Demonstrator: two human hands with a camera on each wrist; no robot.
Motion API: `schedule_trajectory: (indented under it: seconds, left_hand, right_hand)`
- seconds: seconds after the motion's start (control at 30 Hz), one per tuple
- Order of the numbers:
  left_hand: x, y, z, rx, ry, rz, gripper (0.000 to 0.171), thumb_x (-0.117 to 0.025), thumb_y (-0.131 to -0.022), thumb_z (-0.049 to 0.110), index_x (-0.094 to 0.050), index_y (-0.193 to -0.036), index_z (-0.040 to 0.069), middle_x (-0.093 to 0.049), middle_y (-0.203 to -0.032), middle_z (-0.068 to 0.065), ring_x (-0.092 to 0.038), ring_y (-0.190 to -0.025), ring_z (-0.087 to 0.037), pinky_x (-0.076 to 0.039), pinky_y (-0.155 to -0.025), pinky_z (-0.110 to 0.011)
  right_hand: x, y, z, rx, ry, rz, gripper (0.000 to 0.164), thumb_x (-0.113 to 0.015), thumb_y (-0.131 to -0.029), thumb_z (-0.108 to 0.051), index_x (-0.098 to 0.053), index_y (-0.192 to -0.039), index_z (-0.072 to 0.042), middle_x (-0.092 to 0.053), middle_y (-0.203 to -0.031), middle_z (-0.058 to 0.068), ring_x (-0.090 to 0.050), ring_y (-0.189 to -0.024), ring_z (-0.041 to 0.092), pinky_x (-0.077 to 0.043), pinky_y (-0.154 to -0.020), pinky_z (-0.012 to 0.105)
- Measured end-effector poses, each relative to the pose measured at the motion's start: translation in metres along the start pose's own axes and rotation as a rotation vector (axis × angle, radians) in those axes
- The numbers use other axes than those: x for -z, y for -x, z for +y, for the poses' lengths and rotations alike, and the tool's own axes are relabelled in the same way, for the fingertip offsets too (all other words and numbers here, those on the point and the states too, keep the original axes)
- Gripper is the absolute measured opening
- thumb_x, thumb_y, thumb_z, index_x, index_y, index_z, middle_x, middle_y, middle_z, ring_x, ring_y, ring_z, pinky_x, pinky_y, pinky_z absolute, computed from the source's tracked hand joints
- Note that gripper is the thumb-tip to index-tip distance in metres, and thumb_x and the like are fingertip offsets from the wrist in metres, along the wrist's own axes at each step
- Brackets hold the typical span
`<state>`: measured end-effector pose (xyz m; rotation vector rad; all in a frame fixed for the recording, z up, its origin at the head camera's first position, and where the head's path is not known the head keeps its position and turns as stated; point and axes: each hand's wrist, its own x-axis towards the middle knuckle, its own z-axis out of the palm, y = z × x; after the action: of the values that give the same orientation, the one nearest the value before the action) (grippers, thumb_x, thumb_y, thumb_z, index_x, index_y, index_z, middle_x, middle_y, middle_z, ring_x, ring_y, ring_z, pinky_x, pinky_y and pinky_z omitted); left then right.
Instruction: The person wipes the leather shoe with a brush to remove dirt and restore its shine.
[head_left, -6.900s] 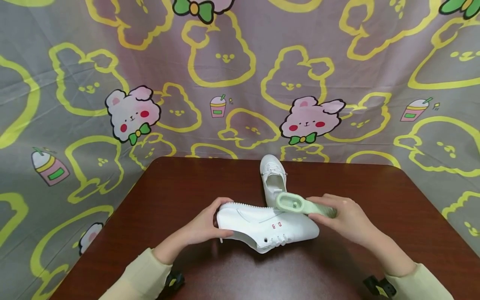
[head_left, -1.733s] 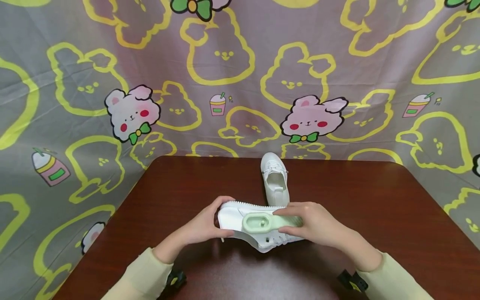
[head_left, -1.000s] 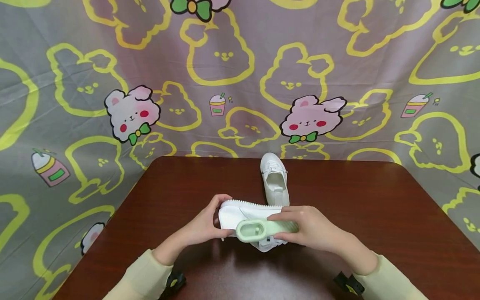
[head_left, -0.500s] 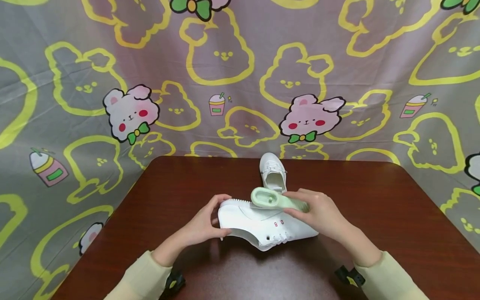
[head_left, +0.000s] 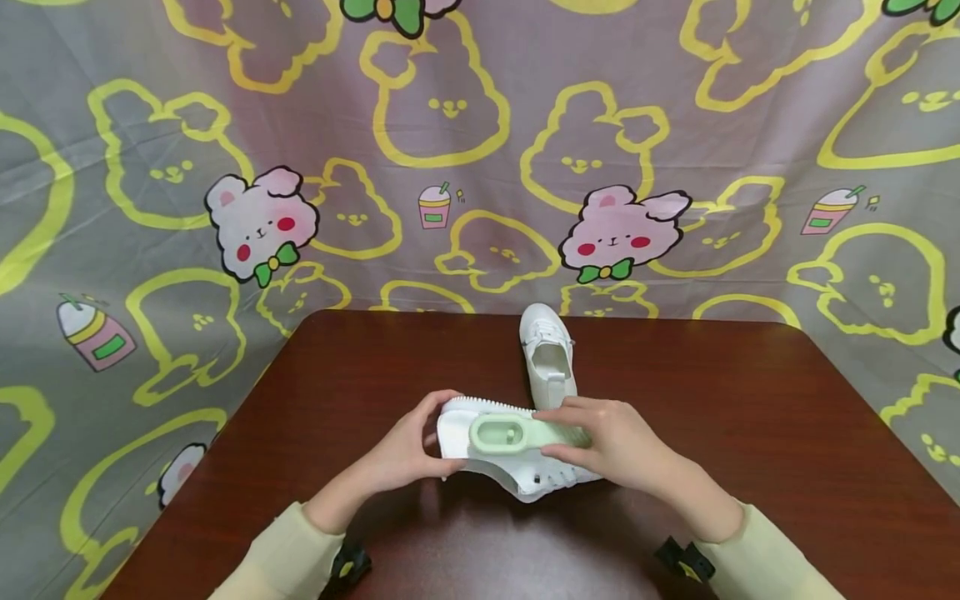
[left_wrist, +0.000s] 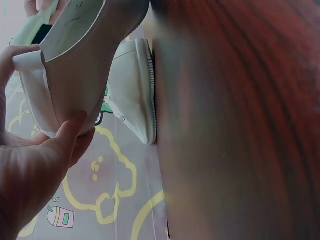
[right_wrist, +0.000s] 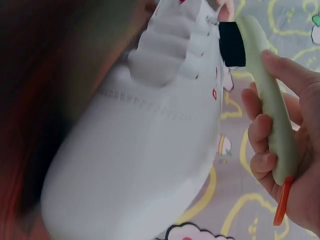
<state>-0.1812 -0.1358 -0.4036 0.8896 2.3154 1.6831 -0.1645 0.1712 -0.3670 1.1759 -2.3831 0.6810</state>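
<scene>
A white sneaker (head_left: 457, 435) lies tipped on its side, its sole edge facing away from me. My left hand (head_left: 401, 446) grips it by the heel, the thumb near the opening. In my right hand (head_left: 622, 442) is a pale green shoe brush (head_left: 534, 432), held by its handle across the upper side of the sneaker. The right wrist view shows the dark bristles (right_wrist: 232, 45) against the shoe's side and an orange loop (right_wrist: 283, 202) at the handle's end. The brush and right hand hide part of the sneaker's middle and toe in the head view.
A second white sneaker (head_left: 545, 333) stands upright behind, toe toward the back edge of the dark red-brown table (head_left: 390, 354). A grey curtain (head_left: 480, 192) with cartoon bears rises behind and at both sides.
Over the last second the brush has gone from the lower side up to the sole edge, then down and left toward the heel. Earlier it was near the toe. The left hand keeps its grip.
</scene>
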Motion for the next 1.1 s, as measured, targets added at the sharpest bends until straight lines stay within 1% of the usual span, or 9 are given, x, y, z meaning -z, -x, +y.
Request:
schedule_trajectory:
  seconds: [0.1, 0.2, 0.3, 0.4, 0.5, 0.6, 0.7, 0.87, 1.1]
  left_hand:
    - [0.000, 0.000, -0.002, -0.008, 0.006, 0.001, 0.076, -0.080, -0.073, -0.004, -0.037, -0.136, -0.001, -0.047, -0.130, -0.017, -0.051, -0.113, -0.031, -0.047, -0.092, -0.030]
    - [0.000, 0.000, -0.002, -0.004, 0.002, 0.001, 0.075, -0.080, -0.074, -0.004, -0.038, -0.136, 0.001, -0.047, -0.128, -0.016, -0.053, -0.110, -0.030, -0.047, -0.091, -0.029]
    - [0.000, 0.000, -0.002, 0.000, -0.003, -0.002, 0.074, -0.080, -0.074, -0.003, -0.039, -0.135, 0.003, -0.047, -0.127, -0.015, -0.054, -0.108, -0.029, -0.048, -0.089, -0.028]
    - [-0.002, 0.000, -0.002, -0.002, 0.022, -0.008, 0.074, -0.080, -0.074, -0.004, -0.038, -0.135, 0.003, -0.047, -0.126, -0.016, -0.055, -0.105, -0.029, -0.053, -0.080, -0.031]
    - [-0.003, 0.000, -0.002, -0.015, 0.044, -0.007, 0.075, -0.078, -0.074, -0.007, -0.037, -0.136, 0.002, -0.047, -0.125, -0.018, -0.055, -0.102, -0.031, -0.055, -0.074, -0.033]
    - [-0.004, 0.001, -0.001, -0.025, 0.050, 0.000, 0.078, -0.077, -0.071, -0.010, -0.037, -0.137, 0.002, -0.047, -0.125, -0.018, -0.055, -0.103, -0.032, -0.054, -0.076, -0.033]
    - [-0.004, 0.000, 0.000, -0.029, 0.040, 0.000, 0.081, -0.078, -0.070, -0.011, -0.036, -0.138, 0.002, -0.047, -0.125, -0.016, -0.054, -0.107, -0.033, -0.052, -0.082, -0.031]
    - [-0.004, 0.000, 0.000, -0.018, 0.027, 0.000, 0.080, -0.079, -0.072, -0.007, -0.036, -0.139, 0.004, -0.047, -0.128, -0.015, -0.054, -0.108, -0.032, -0.051, -0.085, -0.031]
    - [-0.003, 0.000, 0.003, 0.000, 0.038, -0.004, 0.079, -0.078, -0.074, -0.007, -0.034, -0.139, 0.000, -0.045, -0.129, -0.019, -0.054, -0.107, -0.032, -0.051, -0.085, -0.031]
  right_hand:
    - [0.003, 0.000, 0.005, -0.056, 0.046, 0.054, 0.037, -0.082, -0.077, -0.027, -0.073, -0.111, -0.017, -0.061, -0.086, -0.012, -0.046, -0.064, -0.002, -0.041, -0.056, 0.020]
    - [0.005, 0.000, 0.008, -0.102, 0.096, 0.109, 0.038, -0.083, -0.077, -0.026, -0.073, -0.112, -0.018, -0.055, -0.080, -0.012, -0.041, -0.058, -0.001, -0.038, -0.050, 0.021]
    - [0.006, 0.000, 0.007, -0.137, 0.087, 0.144, 0.039, -0.083, -0.076, -0.024, -0.072, -0.113, -0.017, -0.050, -0.076, -0.013, -0.037, -0.056, 0.000, -0.035, -0.048, 0.021]
    - [0.005, 0.000, 0.002, -0.117, 0.013, 0.140, 0.040, -0.084, -0.076, -0.022, -0.072, -0.114, -0.018, -0.055, -0.081, -0.014, -0.044, -0.062, 0.000, -0.039, -0.053, 0.020]
    - [0.000, -0.001, -0.006, -0.043, -0.043, 0.106, 0.040, -0.084, -0.076, -0.024, -0.072, -0.113, -0.019, -0.060, -0.088, -0.013, -0.049, -0.067, 0.000, -0.042, -0.057, 0.018]
    - [-0.008, -0.003, -0.012, 0.024, -0.057, 0.062, 0.037, -0.082, -0.079, -0.026, -0.072, -0.113, -0.017, -0.061, -0.088, -0.010, -0.048, -0.065, -0.001, -0.040, -0.056, 0.014]
    - [-0.013, -0.005, -0.015, 0.049, -0.038, 0.049, 0.036, -0.081, -0.080, -0.028, -0.072, -0.112, -0.016, -0.063, -0.091, -0.008, -0.049, -0.064, -0.001, -0.040, -0.055, 0.013]
    - [-0.012, -0.007, -0.008, 0.022, 0.038, 0.106, 0.036, -0.083, -0.077, -0.028, -0.073, -0.111, -0.018, -0.060, -0.086, -0.009, -0.048, -0.063, 0.000, -0.040, -0.053, 0.017]
    - [-0.003, -0.006, 0.001, -0.075, 0.094, 0.182, 0.040, -0.083, -0.075, -0.026, -0.073, -0.113, -0.017, -0.056, -0.080, -0.010, -0.039, -0.056, 0.001, -0.037, -0.049, 0.021]
